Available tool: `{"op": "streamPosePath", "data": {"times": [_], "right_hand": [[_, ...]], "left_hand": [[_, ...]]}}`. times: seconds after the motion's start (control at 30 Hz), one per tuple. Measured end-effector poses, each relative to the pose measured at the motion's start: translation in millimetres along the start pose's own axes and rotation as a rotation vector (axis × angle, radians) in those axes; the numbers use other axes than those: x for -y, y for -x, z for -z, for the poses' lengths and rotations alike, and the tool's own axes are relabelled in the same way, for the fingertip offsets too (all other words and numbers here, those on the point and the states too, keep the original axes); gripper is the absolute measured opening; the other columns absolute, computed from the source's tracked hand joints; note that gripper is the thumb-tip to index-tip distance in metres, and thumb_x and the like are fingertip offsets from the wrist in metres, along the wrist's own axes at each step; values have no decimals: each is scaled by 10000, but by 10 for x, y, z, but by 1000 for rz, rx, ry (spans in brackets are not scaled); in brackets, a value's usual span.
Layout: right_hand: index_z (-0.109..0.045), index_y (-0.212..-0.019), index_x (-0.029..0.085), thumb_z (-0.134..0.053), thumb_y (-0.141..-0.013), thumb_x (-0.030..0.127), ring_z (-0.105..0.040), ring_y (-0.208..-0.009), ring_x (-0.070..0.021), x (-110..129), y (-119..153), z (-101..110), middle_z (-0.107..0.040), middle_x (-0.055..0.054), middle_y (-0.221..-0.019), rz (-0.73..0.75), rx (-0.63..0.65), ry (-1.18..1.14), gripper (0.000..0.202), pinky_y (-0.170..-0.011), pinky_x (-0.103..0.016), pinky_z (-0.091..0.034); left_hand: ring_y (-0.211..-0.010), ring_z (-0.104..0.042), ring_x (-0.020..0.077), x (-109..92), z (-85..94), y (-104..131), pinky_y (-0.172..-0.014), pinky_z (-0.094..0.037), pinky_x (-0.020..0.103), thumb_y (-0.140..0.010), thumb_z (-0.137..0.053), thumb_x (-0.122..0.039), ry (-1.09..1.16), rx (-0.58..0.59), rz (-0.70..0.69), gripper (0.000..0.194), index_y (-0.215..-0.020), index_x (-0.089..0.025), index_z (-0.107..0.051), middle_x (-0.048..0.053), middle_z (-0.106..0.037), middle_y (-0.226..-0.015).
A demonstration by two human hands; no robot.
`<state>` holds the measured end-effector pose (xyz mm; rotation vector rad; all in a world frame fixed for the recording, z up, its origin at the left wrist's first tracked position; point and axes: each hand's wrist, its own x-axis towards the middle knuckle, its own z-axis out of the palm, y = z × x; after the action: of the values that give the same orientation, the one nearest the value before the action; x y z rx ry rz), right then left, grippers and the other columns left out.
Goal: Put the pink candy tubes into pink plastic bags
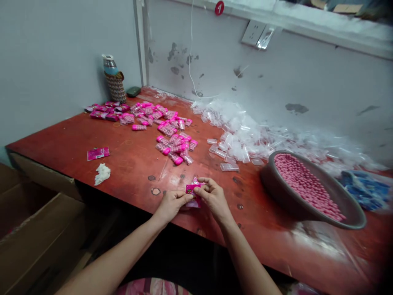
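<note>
Near the table's front edge, my left hand (172, 206) and my right hand (215, 198) pinch a small pink printed packet (192, 189) between them. The left thumb and fingers are closed on its lower left side, the right ones on its upper right. Whether anything is inside the packet is hidden by my fingers. Beyond my hands lies a pile of small clear containers with pink caps (176, 145), filled with pink beads or candies. A similar, larger group (153, 112) spreads farther back. A flat pink card or packet (98, 153) rests to the left.
A grey bowl (357, 213) of pink balls (303, 184) stands at right, before a heap of clear plastic containers (245, 135). A blue packet (365, 189) lies beyond it. Crumpled white tissue (102, 174), pink packets (106, 111) and a bottle (114, 80) are left; cardboard boxes (39, 229) stand below.
</note>
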<state>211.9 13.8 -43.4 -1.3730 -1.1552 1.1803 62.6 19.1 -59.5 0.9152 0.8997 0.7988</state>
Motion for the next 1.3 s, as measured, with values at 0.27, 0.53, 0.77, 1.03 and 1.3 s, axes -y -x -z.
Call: {"op": "streamPosePath", "data": {"times": [0.27, 0.53, 0.77, 1.03, 1.3], "right_hand": [[-602, -800, 173, -489, -761, 398, -568, -807, -212, 214, -923, -164, -640, -90, -830, 112, -105, 800, 255, -664, -282, -367], [-531, -584, 171, -664, -573, 370, -578, -672, -230, 123, -1128, -141, -612, -68, -626, 11, -113, 861, 240, -558, -271, -353], [-446, -791, 197, -522, -740, 435, -504, -395, -129, 154, -205, -42, -580, 17, -553, -76, 7, 282, 255, -373, -223, -375], [-409, -863, 205, -548, -764, 388, -494, -375, -86, 105, 521, -402, -571, 37, -554, -79, -51, -128, 250, -319, -148, -353], [-420, -850, 204, -545, -767, 389, -500, -382, -84, 60, 551, -417, -548, 51, -553, -46, -125, -140, 238, -326, -152, -376]], "left_hand": [[-534, -566, 115, -84, 220, 98, -538, -481, 223, -564, -722, -301, 170, -158, 59, 234, -607, -82, -652, 62, -631, -603], [-547, -604, 124, -242, 381, 68, -506, -523, 223, -639, -683, -177, 614, -346, 73, 118, -669, -97, -602, 59, -643, -637], [-612, -632, 152, -230, 236, -73, -595, -544, 300, -693, -638, -149, 809, -365, 40, 111, -782, -121, -578, 48, -658, -699], [-594, -622, 141, -168, -9, -121, -576, -532, 262, -688, -643, -136, 892, -349, 36, 86, -733, -116, -573, 47, -646, -670], [-529, -584, 109, -134, -162, -102, -535, -499, 215, -695, -636, -141, 859, -279, 22, 71, -698, -116, -569, 21, -608, -608]]}}
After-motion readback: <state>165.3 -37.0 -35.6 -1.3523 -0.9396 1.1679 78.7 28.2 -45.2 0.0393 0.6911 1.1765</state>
